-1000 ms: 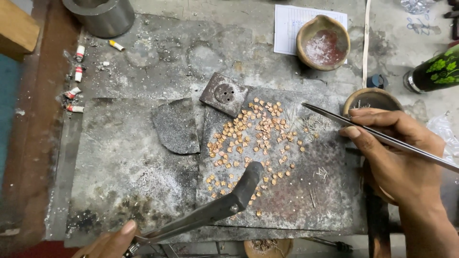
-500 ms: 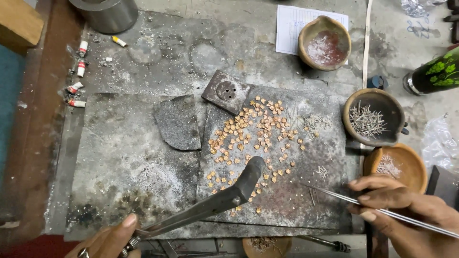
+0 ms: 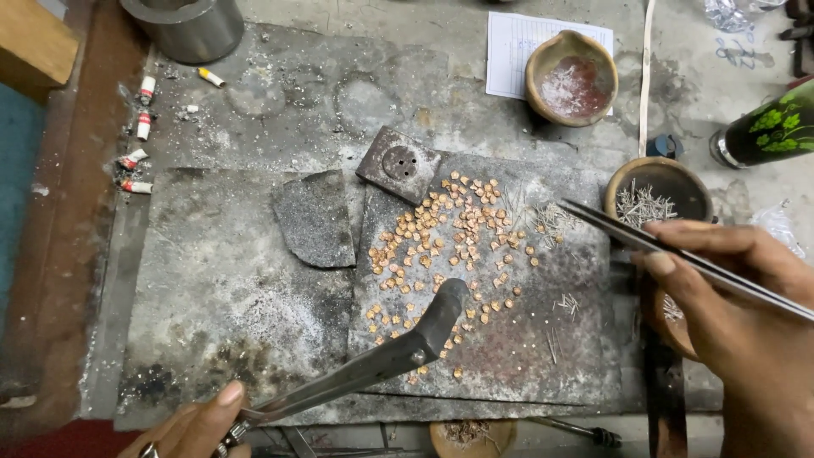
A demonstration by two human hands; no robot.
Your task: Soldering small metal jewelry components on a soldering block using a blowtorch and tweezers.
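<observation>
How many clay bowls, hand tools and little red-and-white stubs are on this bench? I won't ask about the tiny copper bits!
Clay bowls: 4, namely the pink-dusted bowl, the wire-filled bowl, one under the right hand and one at the bottom edge.
Hand tools: 2, the tweezers and the blowtorch nozzle by the left hand.
Stubs: 5.
Total: 11.

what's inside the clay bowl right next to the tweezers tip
The clay bowl holds a heap of thin pale wire bits. The right hand covers its lower rim, so that part stays unseen.
</observation>
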